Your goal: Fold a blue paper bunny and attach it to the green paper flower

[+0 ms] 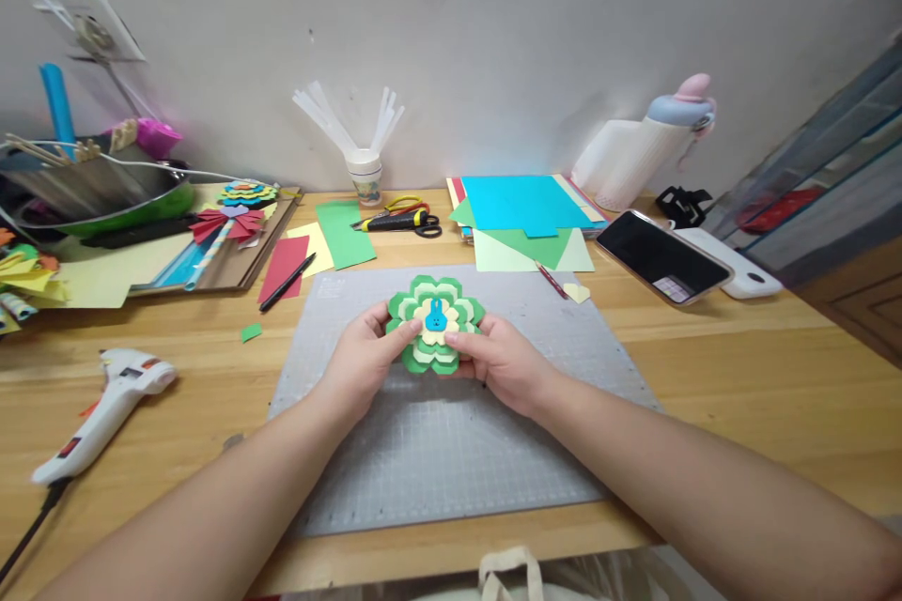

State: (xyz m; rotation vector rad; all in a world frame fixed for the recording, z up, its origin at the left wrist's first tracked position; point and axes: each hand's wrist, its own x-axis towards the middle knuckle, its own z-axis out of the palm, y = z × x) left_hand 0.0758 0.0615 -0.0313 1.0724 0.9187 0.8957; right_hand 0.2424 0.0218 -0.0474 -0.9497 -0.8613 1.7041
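A layered paper flower [429,359] in greens and pale yellow is held up between both hands, facing me. A blue paper bunny face [436,317] with a drawn mouth sits at its centre. My left hand [366,352] grips the flower's left side, its thumb on the front layers. On the right side my right hand [504,359] pinches it, thumb on the pale yellow middle, fingers behind. The fingers behind the flower are partly hidden. Below lies a grey cutting mat [451,460].
A white hot glue gun [116,408] lies at left with its cord. Behind the mat are a black pen [287,283], scissors [423,223], a cup of white sticks [365,177] and coloured paper [518,204]. A phone [662,258] and a bottle [652,150] are at right.
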